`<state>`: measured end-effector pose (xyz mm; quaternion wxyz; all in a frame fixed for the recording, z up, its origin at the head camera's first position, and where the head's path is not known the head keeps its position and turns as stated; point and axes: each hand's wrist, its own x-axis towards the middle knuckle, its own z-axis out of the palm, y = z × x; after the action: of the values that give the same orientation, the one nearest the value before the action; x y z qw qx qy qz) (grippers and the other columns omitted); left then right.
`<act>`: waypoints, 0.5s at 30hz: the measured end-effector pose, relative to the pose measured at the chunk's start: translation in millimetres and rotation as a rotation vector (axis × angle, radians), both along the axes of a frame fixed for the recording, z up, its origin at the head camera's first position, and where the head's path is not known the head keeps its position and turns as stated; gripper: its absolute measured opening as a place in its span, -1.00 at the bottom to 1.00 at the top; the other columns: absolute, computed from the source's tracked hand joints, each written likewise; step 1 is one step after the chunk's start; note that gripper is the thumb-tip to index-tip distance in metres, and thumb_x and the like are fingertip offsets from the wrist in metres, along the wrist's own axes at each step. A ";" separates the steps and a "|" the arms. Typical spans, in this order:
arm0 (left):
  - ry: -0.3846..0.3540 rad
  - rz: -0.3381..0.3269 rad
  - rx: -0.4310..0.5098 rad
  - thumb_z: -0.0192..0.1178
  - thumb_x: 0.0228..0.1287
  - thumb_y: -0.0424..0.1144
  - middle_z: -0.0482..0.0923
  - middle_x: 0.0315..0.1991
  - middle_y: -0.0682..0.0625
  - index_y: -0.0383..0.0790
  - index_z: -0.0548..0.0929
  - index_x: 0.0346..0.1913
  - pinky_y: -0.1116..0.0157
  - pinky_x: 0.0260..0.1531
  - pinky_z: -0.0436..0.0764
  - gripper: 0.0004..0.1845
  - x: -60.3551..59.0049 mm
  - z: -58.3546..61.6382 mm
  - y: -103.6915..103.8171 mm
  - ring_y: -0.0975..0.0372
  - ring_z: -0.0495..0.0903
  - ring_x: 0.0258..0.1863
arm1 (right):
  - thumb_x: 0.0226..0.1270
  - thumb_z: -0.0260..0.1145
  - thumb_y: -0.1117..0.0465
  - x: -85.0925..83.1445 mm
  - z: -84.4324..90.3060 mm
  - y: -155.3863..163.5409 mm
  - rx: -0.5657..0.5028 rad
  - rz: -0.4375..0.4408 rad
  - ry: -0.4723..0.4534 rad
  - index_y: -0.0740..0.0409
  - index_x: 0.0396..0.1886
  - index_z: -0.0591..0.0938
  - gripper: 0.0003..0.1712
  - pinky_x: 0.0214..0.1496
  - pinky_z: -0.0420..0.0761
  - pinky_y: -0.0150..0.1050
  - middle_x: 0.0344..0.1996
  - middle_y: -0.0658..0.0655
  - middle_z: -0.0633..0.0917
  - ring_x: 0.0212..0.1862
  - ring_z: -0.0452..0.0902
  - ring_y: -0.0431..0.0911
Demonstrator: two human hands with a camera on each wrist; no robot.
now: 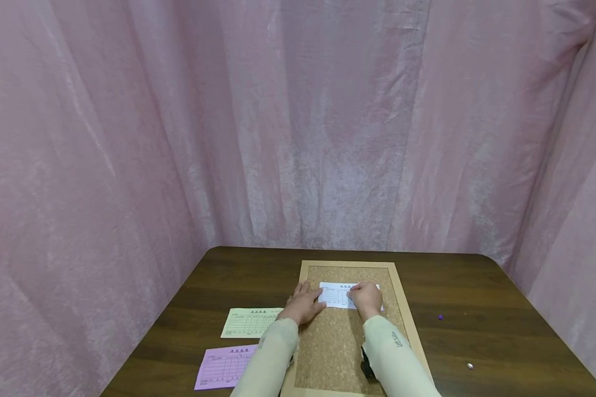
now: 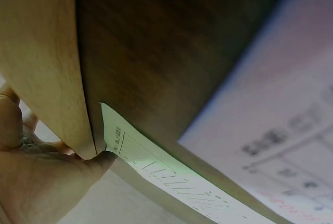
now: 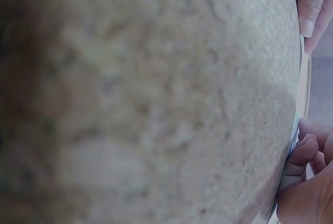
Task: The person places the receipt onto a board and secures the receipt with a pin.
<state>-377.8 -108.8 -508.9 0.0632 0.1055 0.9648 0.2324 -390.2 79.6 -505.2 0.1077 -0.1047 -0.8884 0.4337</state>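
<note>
Cork board [image 3: 145, 104] fills the right wrist view; only the head view shows both hands on it: left hand [image 1: 303, 304] flat, right hand [image 1: 366, 298] curled, pressing the white slip [image 1: 339, 295].

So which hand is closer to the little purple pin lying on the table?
The right hand. It rests on the white slip on the cork board, nearer the purple pin out to its right. The left hand lies on the board's left edge, farther away.
</note>
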 end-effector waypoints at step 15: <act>0.006 0.007 -0.002 0.10 0.48 0.03 -0.06 0.56 -0.24 -0.03 0.40 0.45 -0.22 0.35 0.12 -0.44 -0.3 0.3 0.0 -0.14 -0.11 0.53 | 0.13 0.43 0.32 0.3 -0.4 -0.5 -0.039 -0.009 0.010 0.27 -0.45 0.76 -0.93 -0.07 0.50 0.06 -0.33 0.23 0.75 -0.19 0.63 0.16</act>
<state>-378.1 -108.7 -508.6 0.0595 0.1030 0.9656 0.2310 -389.9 79.2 -505.7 0.1121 -0.1085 -0.8788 0.4510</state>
